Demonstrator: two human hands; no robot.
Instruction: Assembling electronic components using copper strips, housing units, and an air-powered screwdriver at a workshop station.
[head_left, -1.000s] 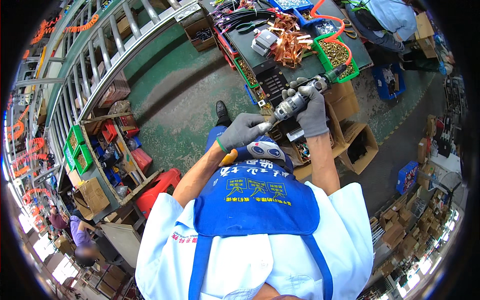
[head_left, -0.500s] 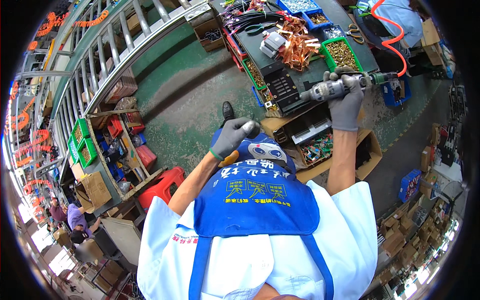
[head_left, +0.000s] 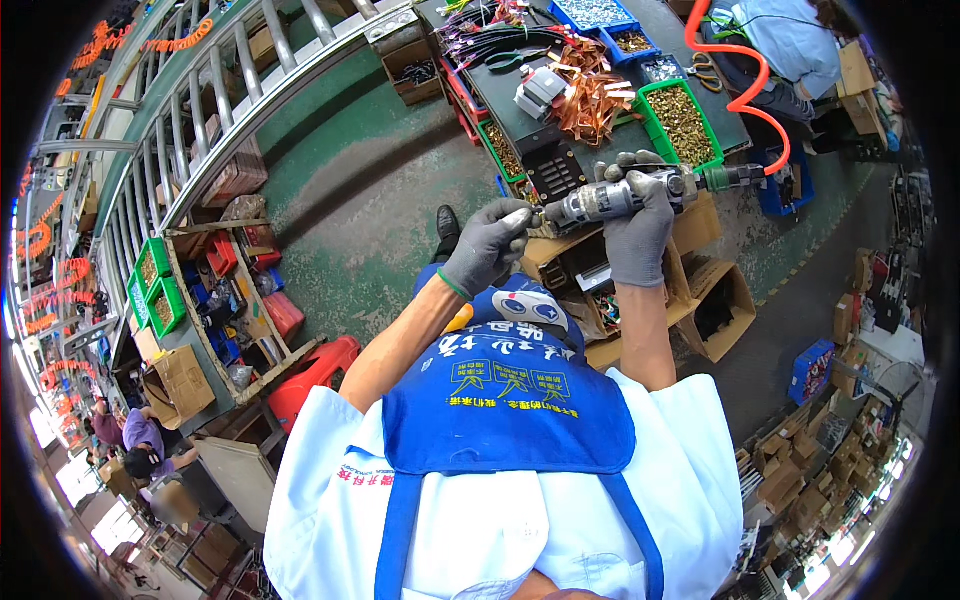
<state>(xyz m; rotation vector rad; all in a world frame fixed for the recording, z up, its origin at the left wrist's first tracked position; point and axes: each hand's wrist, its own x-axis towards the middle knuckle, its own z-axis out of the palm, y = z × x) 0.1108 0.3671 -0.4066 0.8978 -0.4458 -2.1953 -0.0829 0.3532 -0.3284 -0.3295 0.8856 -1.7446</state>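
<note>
Stool [head_left: 312,382], red, off to the left. Next, left hand [head_left: 488,246] in a grey glove, fingers bent in at the nose of the power tool [head_left: 592,203]; impossible to tell whether pinching something small. Just behind the tool and partly hidden by it, slotted black metal part [head_left: 557,174] at the edge of the bench [head_left: 506,98]. Copper strips [head_left: 592,100] farther back, heaped loose, so apparently unused. Right hand [head_left: 640,238], gloved, fingers wrapped round the tool body. Beyond, brass-coloured fasteners [head_left: 684,118] in plenty; red hose [head_left: 786,148] curling from the tool's far end. Seemingly mid-work: tool up, strips and fasteners left over, anything already fixed too small to tell.
</note>
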